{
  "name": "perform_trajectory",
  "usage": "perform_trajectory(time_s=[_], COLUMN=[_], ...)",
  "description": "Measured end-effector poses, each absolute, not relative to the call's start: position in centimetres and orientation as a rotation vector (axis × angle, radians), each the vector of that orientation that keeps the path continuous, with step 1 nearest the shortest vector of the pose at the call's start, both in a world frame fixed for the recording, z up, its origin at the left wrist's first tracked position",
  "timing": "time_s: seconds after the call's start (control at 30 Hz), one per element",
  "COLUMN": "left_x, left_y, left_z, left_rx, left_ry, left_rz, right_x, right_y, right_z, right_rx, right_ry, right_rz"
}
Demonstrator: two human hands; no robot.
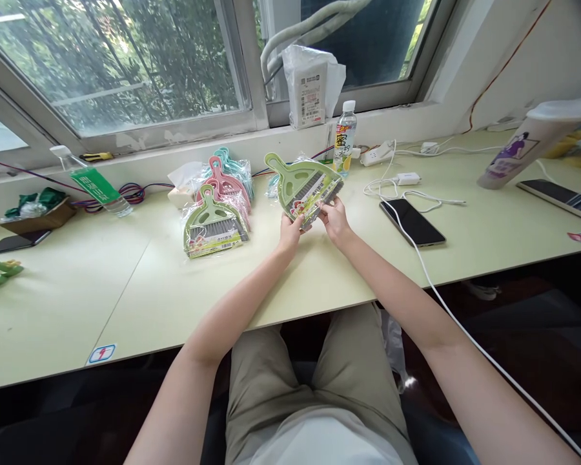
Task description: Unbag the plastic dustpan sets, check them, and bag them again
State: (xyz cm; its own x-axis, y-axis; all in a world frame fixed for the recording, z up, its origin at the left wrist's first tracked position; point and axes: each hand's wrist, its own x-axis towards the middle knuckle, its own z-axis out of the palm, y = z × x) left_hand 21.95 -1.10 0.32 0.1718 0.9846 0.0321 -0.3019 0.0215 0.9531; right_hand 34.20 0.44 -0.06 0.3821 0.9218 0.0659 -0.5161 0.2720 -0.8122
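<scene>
Holding the film-wrapped green dustpan set (pixel 291 183) over the bench (pixel 184 303), between its front and back edges, the left hand (pixel 290 234) and right hand (pixel 336 223) pinch the set's lower side. Likely light and stiff, with slippery film; the rim offers firmer hold.

Red "9" on desk sticker (pixel 101 354); "蜜" on bottle label (pixel 343 141).

Dustpans (pixel 215 227) lie on the table (pixel 174 297); a bottle (pixel 97 184) is left, a phone (pixel 411 223) right; a pack (pixel 310 97) sits behind on the sill (pixel 397 119).
</scene>
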Motion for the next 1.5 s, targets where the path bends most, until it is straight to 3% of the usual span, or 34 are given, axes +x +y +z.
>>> perform_trajectory(time_s=[0.37,0.47,0.57,0.7,1.07,1.5], left_x=[21.6,20.8,19.3,17.5,16.5,15.5], left_y=[-0.1,1.2,2.9,4.2,4.2,3.5], left_z=[0.6,0.8,0.9,1.2,1.0,0.9], left_rx=[0.958,0.792,0.633,0.6,0.711,1.138], left_ry=[0.853,0.861,0.923,0.892,0.91,0.655], left_rz=[1.276,1.347,1.375,1.29,1.013,0.675], right_x=[35.7,37.1,38.3,39.3,39.5,40.5], right_y=[0.5,0.3,0.1,0.6,1.0,1.7], right_z=[1.1,1.3,1.0,0.4,0.0,-0.4], right_rx=[-1.022,-1.291,-1.481,-1.37,-1.095,-1.136], right_ry=[-0.708,-0.904,-1.118,-1.398,-1.412,-1.297], right_rz=[1.182,0.923,0.462,0.148,0.249,0.232])
